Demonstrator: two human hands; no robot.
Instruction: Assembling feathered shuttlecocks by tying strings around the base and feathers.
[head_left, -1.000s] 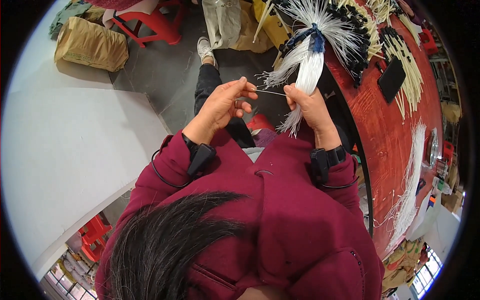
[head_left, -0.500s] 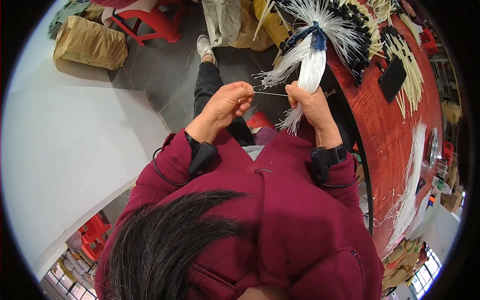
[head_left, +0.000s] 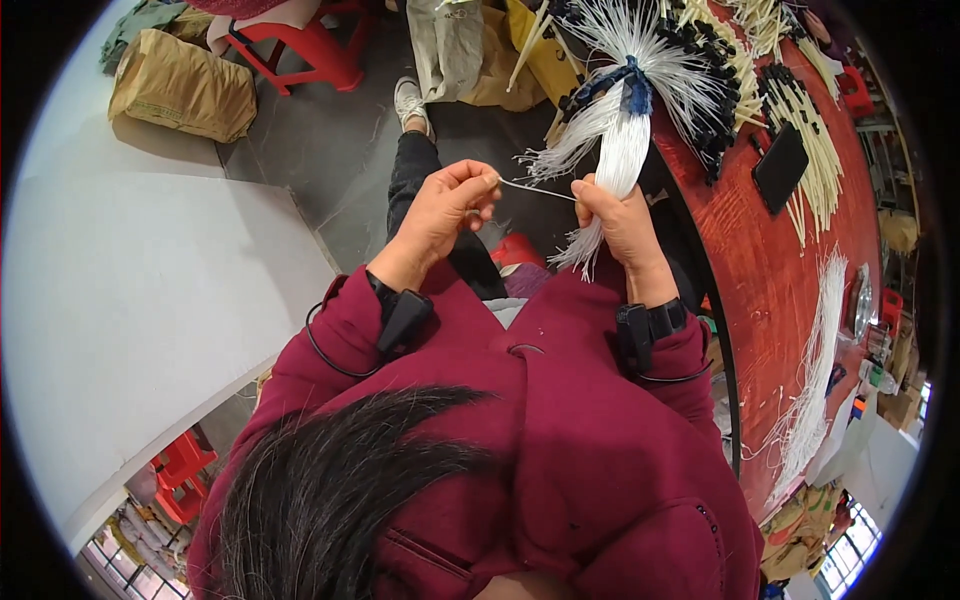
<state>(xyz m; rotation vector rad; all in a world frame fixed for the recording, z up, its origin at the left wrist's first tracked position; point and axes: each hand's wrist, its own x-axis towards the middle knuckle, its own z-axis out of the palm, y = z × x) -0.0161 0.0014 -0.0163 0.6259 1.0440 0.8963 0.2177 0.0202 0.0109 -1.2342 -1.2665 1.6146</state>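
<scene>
My right hand (head_left: 617, 218) is closed around a thick bundle of white cords (head_left: 622, 150), whose loose ends hang below the fist. Farther up, a dark blue cloth tie (head_left: 636, 88) wraps the bundle, and above it the strands fan out over the table edge. My left hand (head_left: 452, 205) pinches the end of a single white cord (head_left: 538, 188) between thumb and fingertips. That cord runs across to the right fist, sagging slightly.
The red table (head_left: 740, 300) curves along my right. On it lie a black phone (head_left: 780, 168), cream sticks with black ends (head_left: 818, 150) and another white cord bundle (head_left: 815, 380). A white panel (head_left: 150, 300) is at left; a brown paper sack (head_left: 182, 88) and red stool (head_left: 300, 50) stand beyond.
The single cord between my hands has gone from nearly straight to slightly slack. Both hands keep their hold, with only small shifts.
</scene>
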